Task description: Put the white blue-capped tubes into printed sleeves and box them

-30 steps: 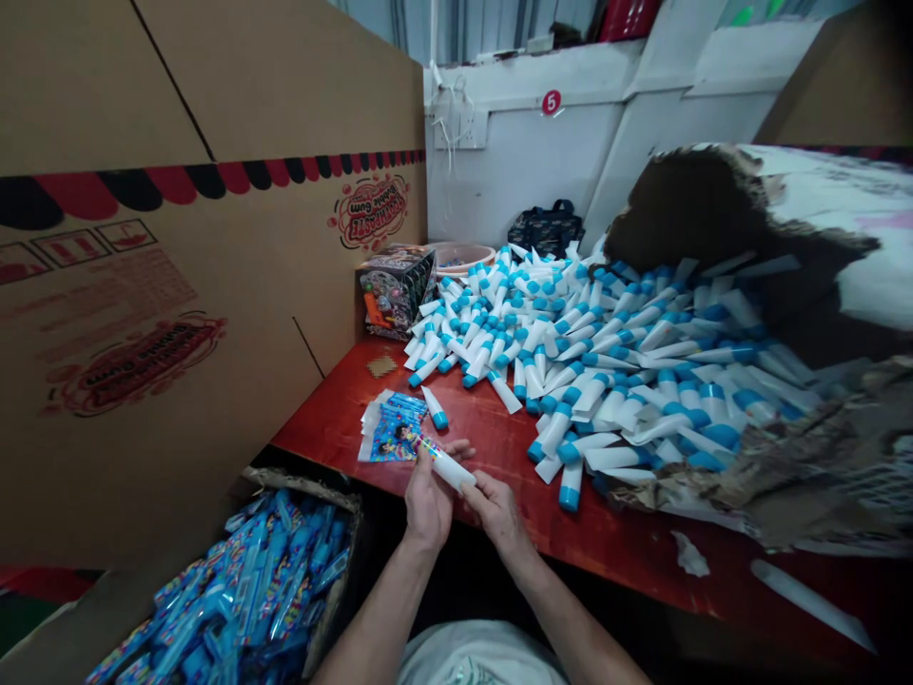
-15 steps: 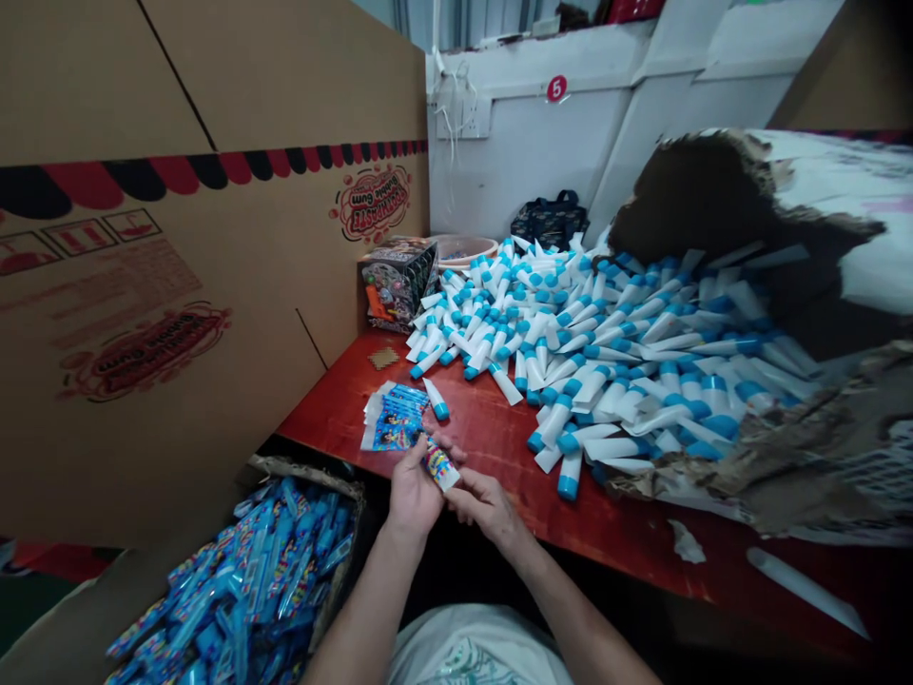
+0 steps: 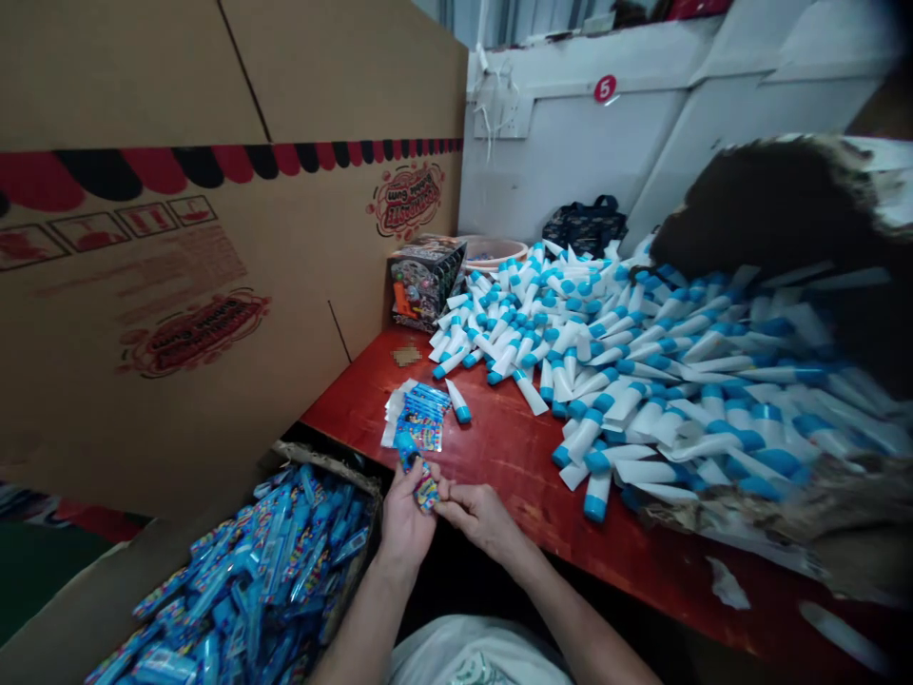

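Nearest us, a pale shirt front (image 3: 477, 656) shows at the bottom of the view. Our left hand (image 3: 405, 528) is closed, its fingers curled round a wrapped tube (image 3: 426, 487). Our right hand (image 3: 479, 519) is closed too, pinching the same tube from the side, so the tube sits between the two hands, just over the table's edge. Below and to the left is one woven basket (image 3: 324, 455), packed with wrapped tubes (image 3: 249, 580) too overlapped to count.

On the red table (image 3: 514, 466) beyond the hands lie one stack of printed wrappers (image 3: 422, 419) and, just beside it, one loose white tube (image 3: 457, 401) with a blue cap. Farther on spreads one heap of white, blue-capped tubes (image 3: 592, 366), well over a hundred by our judgement, though we cannot count them exactly. Its far side runs up against a torn brown sheet (image 3: 770, 209). Past the heap stand one small printed box (image 3: 426, 282), one pink basin (image 3: 492, 252) and one dark bag (image 3: 585, 226). A tall cardboard sheet (image 3: 214, 285) walls off the left.

A loose grip could let the wrapped tube drop into the basket or onto the floor. A careless pull could tear its wrapper. An elbow or sleeve catching the heap's edge could send tubes sliding off the table.
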The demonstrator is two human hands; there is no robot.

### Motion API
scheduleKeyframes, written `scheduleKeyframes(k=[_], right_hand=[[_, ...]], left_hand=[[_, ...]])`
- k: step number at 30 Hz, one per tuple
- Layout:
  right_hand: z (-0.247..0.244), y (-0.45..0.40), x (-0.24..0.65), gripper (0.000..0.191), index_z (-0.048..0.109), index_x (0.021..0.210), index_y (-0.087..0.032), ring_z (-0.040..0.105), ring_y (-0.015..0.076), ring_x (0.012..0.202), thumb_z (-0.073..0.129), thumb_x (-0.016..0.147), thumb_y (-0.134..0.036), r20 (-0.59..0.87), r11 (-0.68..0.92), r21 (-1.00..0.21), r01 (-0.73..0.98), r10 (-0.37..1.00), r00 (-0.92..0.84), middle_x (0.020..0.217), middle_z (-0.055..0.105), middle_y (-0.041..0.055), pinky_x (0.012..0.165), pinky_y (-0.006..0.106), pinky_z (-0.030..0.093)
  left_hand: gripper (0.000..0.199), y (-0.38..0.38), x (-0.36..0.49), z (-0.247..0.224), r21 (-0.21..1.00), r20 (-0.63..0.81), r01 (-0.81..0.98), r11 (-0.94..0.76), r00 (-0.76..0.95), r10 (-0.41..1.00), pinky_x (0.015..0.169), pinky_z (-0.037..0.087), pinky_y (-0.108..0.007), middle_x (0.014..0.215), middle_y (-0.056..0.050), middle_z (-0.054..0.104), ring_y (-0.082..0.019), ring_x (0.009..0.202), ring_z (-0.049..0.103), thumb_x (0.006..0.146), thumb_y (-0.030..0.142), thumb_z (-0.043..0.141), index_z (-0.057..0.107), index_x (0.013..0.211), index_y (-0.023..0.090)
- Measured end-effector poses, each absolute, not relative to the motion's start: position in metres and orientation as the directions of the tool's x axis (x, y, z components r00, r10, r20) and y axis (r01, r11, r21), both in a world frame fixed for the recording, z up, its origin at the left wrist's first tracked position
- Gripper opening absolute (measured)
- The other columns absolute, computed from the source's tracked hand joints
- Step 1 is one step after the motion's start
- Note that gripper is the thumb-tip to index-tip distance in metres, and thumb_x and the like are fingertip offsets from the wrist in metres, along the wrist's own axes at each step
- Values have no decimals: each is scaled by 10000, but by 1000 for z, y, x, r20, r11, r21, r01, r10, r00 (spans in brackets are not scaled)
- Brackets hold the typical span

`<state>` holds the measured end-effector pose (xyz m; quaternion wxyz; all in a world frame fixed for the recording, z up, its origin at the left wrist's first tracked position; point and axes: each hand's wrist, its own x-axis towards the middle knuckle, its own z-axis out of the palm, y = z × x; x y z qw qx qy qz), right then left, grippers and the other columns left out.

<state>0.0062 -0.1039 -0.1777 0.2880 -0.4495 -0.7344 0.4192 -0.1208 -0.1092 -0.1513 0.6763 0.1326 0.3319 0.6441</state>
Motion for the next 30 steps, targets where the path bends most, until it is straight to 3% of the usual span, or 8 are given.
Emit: scheduleKeyframes(k=[3,7,11,16,19,22,26,30], right_hand=[[-174,-87,-8,201,637,779,-185,529,116,654,500,886,-286,177,398,-745,536,892,-416,734,593,-3,609,212,380],[-181,-54,-30,246,606,1094,-202,535,192,887,465,901,-263,360,538,-385,750,836,-415,986,587,81,803,292,410],[-199,-33,-46,189,637,953,-182,506,204,846,461,888,-201,379,572,-157,805,788,-486,911,597,87,816,333,370],[-209,-29,-49,147,614,814,-169,485,192,796,477,859,-143,415,578,-143,803,772,-481,856,597,77,722,308,331],[-206,-32,-44,168,607,794,-178,473,187,780,462,879,-159,461,571,-147,808,762,-455,803,579,55,714,303,311],[-198,-42,-36,220,613,802,-178,465,187,775,420,909,-176,510,548,-155,822,757,-409,785,566,55,710,307,295],[-184,-66,-18,249,630,804,-179,460,180,751,413,921,-210,609,587,-169,792,694,-384,756,565,55,706,313,289],[-172,-87,4,208,636,972,-190,505,184,830,443,914,-237,621,618,-309,723,707,-339,869,600,65,762,316,337]], left_hand=[[224,-124,-157,-155,781,-213,-624,35,-212,954,621,473,-278,697,44,584,-99,501,530,778,223,634,494,953,241],[271,-147,-216,-171,950,-164,-311,-6,-520,838,679,474,-287,752,41,584,-122,594,563,754,326,663,507,961,246],[529,-163,-268,-200,981,-36,95,168,-761,647,1048,322,-401,1271,-55,529,-255,1211,467,740,413,656,490,1215,251],[606,-168,-268,-207,932,115,313,182,-734,669,1089,268,-432,1387,-87,448,-281,1286,398,765,424,615,446,1315,233],[421,-157,-230,-192,966,120,250,73,-676,727,1008,362,-397,1206,-77,580,-248,1136,520,786,410,592,563,1162,222],[357,-139,-187,-176,996,-89,-44,78,-472,877,770,470,-320,1054,-87,637,-203,910,600,788,427,594,591,1054,190],[343,-111,-142,-160,844,-283,-493,212,-73,956,494,418,-248,797,-41,638,-152,616,596,793,474,580,559,958,174],[253,-92,-113,-160,727,-301,-656,203,-38,953,465,401,-213,662,16,613,-119,534,581,718,339,693,531,825,176]])
